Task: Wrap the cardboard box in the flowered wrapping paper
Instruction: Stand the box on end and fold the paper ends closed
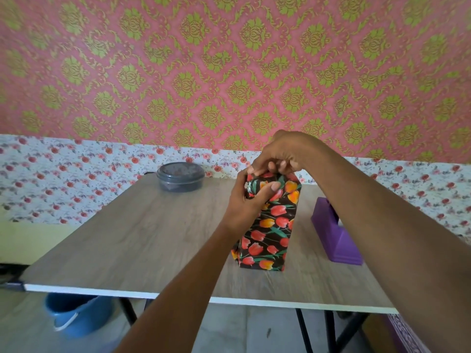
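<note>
wrapped box upright on worktop, long axis vertical | left grip curled round its upper side | right grip directly above, pinching paper at top end

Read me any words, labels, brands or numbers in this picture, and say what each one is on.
No text can be read.
The flowered wrapping paper shows only tulips; the purple tape dispenser, the grey lidded tub and the blue bucket show no lettering in this view.
</note>
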`<state>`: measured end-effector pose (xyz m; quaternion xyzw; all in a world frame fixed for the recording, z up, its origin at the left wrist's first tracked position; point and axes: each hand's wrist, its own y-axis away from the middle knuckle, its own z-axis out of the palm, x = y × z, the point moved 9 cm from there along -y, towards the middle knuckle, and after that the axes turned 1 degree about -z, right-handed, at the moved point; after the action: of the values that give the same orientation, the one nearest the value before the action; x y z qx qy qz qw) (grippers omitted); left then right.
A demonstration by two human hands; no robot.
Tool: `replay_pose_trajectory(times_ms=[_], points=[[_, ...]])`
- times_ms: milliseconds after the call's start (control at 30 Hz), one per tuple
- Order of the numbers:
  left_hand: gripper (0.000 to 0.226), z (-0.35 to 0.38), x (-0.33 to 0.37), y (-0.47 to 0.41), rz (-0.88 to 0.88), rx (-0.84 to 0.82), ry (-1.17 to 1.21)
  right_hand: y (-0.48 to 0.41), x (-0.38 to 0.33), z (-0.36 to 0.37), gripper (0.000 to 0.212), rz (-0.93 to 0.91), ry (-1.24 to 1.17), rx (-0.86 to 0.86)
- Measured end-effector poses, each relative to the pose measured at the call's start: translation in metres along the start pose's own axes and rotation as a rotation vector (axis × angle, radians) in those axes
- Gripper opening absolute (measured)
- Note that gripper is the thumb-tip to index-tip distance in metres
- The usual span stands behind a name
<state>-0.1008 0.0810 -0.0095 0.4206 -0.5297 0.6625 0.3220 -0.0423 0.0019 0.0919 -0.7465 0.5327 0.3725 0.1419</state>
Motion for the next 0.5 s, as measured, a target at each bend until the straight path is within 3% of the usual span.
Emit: replay_pose_trajectory(times_ms=[100, 200, 300, 400, 500], points=[[0.061, -0.001, 0.001, 0.0, -0.004, -0.006, -0.013, -0.001, -0.004, -0.001, 0.018, 0.038, 0.111, -0.021], [0.059, 0.001, 0.004, -0.001, 0.007, -0.024, -0.028, -0.002, -0.016, -0.005, 0.03, 0.012, 0.37, 0.046], [0.053, 0.002, 0.005, -0.002, -0.002, -0.032, -0.038, -0.002, -0.034, -0.009, 0.054, -0.04, 0.579, 0.195], [0.064, 0.0, 0.002, -0.004, -0.023, -0.024, -0.025, -0.002, -0.045, -0.016, 0.085, -0.1, 0.705, 0.378], [0.068, 0.0, 0.002, -0.003, -0.019, -0.027, -0.02, -0.003, -0.027, -0.018, 0.111, -0.083, 0.691, 0.371]])
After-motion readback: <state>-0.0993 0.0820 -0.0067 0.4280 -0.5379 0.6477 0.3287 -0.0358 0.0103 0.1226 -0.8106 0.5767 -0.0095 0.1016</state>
